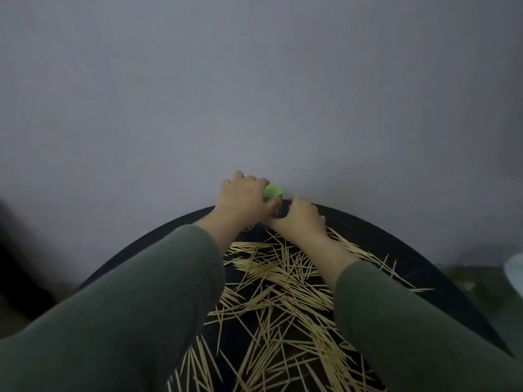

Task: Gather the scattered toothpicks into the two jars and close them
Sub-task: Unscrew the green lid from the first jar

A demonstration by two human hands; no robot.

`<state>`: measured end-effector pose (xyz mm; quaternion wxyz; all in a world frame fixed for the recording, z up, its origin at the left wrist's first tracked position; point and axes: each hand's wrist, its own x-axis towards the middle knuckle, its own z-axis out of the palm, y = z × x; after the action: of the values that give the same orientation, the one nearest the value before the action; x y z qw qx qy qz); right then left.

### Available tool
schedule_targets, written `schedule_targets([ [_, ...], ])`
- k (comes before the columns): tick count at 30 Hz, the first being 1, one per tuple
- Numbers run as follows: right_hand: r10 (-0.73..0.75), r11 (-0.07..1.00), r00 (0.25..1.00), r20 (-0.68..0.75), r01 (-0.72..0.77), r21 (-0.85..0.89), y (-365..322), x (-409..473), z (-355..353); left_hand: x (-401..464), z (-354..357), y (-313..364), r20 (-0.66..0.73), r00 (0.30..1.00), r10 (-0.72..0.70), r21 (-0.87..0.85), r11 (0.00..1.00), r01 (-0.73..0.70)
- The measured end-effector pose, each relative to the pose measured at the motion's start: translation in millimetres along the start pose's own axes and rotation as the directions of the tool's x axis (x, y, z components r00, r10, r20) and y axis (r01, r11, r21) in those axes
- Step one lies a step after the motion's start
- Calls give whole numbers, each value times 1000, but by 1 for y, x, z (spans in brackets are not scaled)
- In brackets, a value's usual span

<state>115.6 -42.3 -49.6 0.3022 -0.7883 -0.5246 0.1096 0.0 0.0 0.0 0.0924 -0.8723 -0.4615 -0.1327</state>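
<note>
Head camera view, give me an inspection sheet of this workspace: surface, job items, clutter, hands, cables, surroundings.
Surface: dark round table, its far edge against a grey wall.
Job's things: toothpicks lie scattered across the table; green-lidded jar stands at the far edge. A second jar cannot be made out.
Clutter: nothing seen.
Hands: left hand grips the green-lidded jar around its lid; right hand is curled beside the jar's base, and what it holds is hidden.
Cables: nothing seen.
Surroundings: dim lighting; pale object at the right edge, too blurred to identify.
</note>
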Motion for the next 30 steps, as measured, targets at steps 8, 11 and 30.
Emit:
schedule_targets([
  [8,-30,999,997,-76,28,-27,-2,5,14,13,12,-1,-10,1000,25,50,998,-25],
  [11,-33,999,995,-91,33,-1,-2,2,10,11,8,-1,-31,999,21,7,1000,-21],
  [30,-297,849,946,-128,323,418,-9,-98,-70,-76,-69,30,-76,990,-117,-599,799,49],
])
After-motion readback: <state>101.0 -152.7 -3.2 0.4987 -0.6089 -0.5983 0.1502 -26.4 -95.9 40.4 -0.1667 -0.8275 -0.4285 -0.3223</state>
